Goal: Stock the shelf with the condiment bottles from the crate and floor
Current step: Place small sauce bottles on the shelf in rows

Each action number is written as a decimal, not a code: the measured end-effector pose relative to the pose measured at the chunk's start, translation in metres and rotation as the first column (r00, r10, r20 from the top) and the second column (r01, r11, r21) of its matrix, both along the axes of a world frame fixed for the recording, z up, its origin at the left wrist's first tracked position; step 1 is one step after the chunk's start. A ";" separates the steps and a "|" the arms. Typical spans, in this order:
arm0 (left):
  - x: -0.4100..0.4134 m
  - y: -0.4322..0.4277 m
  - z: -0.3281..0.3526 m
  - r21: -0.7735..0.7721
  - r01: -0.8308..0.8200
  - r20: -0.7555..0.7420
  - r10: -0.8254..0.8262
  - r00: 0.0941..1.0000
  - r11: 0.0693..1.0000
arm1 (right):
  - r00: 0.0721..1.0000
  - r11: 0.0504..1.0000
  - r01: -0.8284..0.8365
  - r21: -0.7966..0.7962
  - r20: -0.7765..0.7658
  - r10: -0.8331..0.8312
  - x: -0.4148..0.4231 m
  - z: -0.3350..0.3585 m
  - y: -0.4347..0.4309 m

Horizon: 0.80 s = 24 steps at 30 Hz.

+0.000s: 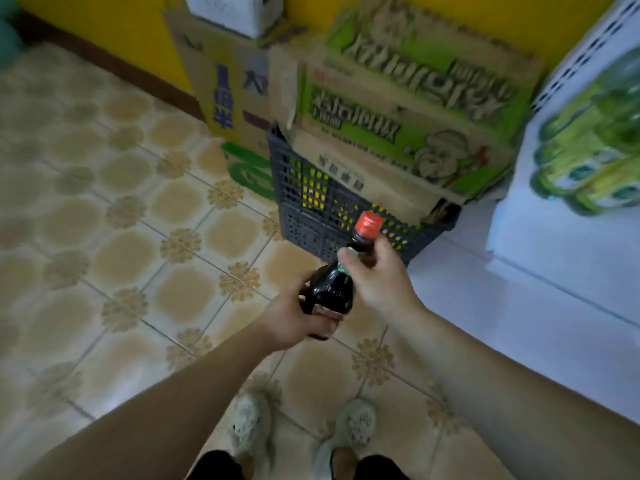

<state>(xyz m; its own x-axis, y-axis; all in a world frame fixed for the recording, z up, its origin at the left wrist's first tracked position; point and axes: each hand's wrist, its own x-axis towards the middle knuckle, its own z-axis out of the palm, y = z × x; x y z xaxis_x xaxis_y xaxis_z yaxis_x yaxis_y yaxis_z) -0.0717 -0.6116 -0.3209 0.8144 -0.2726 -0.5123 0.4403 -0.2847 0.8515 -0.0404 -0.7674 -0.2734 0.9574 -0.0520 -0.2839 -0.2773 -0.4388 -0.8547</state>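
Condiment bottle (pixel 332 289), dark with a red cap (pixel 369 223), sits at the centre of the view, off the floor and between both hands, cap tilted toward one o'clock. The left hand (pixel 294 323) wraps its fingers round the lower body from seven o'clock and seems to bear the weight. The right hand (pixel 377 275) comes in from four o'clock and closes thumb and fingers on the neck just under the cap, probably to steady and steer it. With two grips on a smooth bottle, it looks like a handover from one hand to the other, or a turn to face the label outward.

The grey crate (pixel 304 209) stands at twelve o'clock from the bottle, just beyond it. A green printed carton (pixel 398 109) rests across its top, which covers most of the opening. Yellow shapes show through the lattice wall; whether they are more bottles I cannot tell.

The white shelf (pixel 554 244) runs along three o'clock, with a pack of green bottles (pixel 595 147) lying on it at two o'clock. The bottle is not yet on the shelf. The next move likely calls for a swing to the right, set down upright on bare board.
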 end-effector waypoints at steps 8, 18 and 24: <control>-0.045 0.027 0.204 -0.123 0.097 0.228 -0.067 0.971 0.988 | 0.982 0.991 0.009 0.137 0.187 -0.035 -0.059 0.228 0.011; -0.112 0.003 0.371 -0.374 0.431 0.415 -0.267 0.870 0.821 | 0.822 0.912 0.155 0.381 0.462 -0.333 -0.177 0.403 -0.008; -0.176 -0.047 0.409 -0.082 0.431 0.676 -0.268 0.687 0.899 | 0.737 0.894 0.355 0.272 0.507 -0.447 -0.251 0.440 -0.046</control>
<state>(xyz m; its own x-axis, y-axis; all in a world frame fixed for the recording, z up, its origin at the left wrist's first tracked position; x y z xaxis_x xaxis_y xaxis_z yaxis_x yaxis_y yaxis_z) -0.2480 -0.6583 0.0876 0.7417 -0.6409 0.1976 -0.3189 -0.0779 0.9446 -0.2915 -0.8138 0.1665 0.8507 -0.4682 0.2389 0.1312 -0.2510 -0.9590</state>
